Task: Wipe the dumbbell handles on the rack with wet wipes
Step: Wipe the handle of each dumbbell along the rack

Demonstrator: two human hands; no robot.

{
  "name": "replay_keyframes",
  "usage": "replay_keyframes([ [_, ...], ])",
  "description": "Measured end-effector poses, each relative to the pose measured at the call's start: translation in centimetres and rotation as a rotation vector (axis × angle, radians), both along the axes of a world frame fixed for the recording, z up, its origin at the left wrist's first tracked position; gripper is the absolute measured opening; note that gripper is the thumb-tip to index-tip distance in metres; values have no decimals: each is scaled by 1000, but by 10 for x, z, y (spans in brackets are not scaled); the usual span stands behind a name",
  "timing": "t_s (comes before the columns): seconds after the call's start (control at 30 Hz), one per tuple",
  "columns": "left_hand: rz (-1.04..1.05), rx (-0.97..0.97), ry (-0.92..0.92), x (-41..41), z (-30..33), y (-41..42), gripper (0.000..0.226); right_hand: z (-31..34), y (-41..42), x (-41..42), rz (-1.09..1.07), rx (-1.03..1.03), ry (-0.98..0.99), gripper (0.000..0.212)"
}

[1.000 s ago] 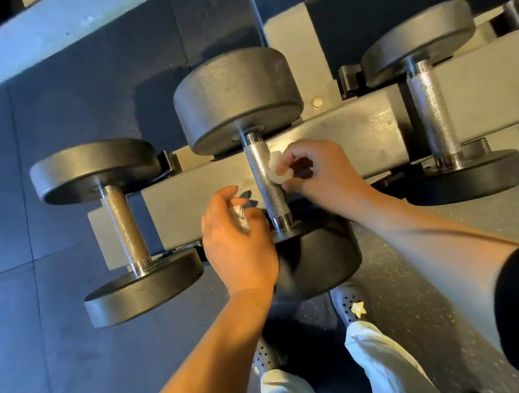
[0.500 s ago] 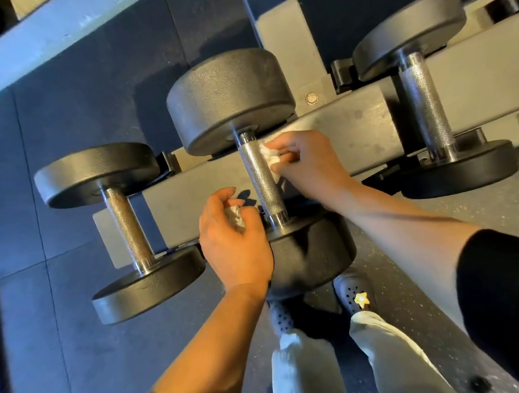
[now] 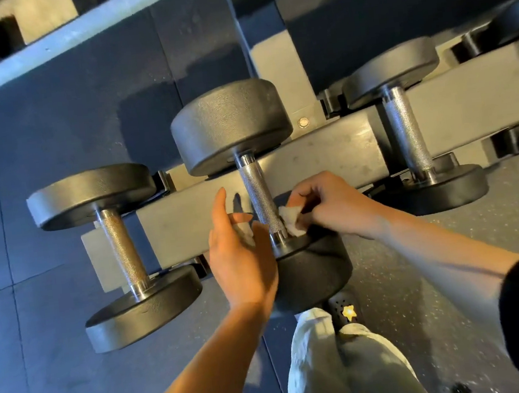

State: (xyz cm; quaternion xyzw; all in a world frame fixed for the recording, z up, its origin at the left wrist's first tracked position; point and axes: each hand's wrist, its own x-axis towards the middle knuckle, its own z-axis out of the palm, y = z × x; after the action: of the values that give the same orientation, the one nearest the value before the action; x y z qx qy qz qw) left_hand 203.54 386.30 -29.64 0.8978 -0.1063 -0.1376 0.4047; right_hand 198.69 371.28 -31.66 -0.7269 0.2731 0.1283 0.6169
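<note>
Head view: three dumbbells lie across the grey rack (image 3: 327,157). At frame centre the middle dumbbell's handle (image 3: 258,196) runs between its two black heads. The right hand (image 3: 329,203) pinches a crumpled wet wipe (image 3: 290,222) against the handle's lower end, its grip curled. The left hand (image 3: 239,256), just left of the handle, holds a second wipe (image 3: 245,231), index finger straight.
</note>
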Motion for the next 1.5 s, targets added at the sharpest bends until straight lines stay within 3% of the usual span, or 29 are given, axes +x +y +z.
replay_keyframes([
  [0.07,-56,-85,-19,4,3,-7,63,11,-13,-5,-65,-81,-26,27],
  [0.17,-273,-214,-156,2,11,-33,73,18,-47,-19,-190,-386,-81,33],
  [0.33,-322,-240,26,-38,10,-96,70,25,-109,-45,-189,-938,-141,25],
  [0.5,-207,-220,200,-75,-22,-129,66,13,-137,-49,136,-1195,-329,34],
  [0.6,-158,-213,199,-90,-36,-143,63,4,-142,-39,371,-1214,-308,34],
  [0.73,-117,-168,162,-109,-46,-150,60,-8,-146,-37,747,-1452,-220,27],
  [0.9,-1,-154,95,-125,-47,-157,51,-4,-144,-47,796,-1458,-230,22],
  [1.07,70,-126,46,-133,-49,-161,48,2,-140,-61,789,-1326,-198,35],
  [1.2,118,-127,27,-137,-49,-163,49,8,-142,-64,825,-1354,-228,29],
  [1.33,139,-137,23,-139,-49,-165,50,11,-147,-61,899,-1249,-158,39],
  [1.5,177,-147,53,-139,-53,-167,48,6,-158,-68,863,-918,-184,37],
])
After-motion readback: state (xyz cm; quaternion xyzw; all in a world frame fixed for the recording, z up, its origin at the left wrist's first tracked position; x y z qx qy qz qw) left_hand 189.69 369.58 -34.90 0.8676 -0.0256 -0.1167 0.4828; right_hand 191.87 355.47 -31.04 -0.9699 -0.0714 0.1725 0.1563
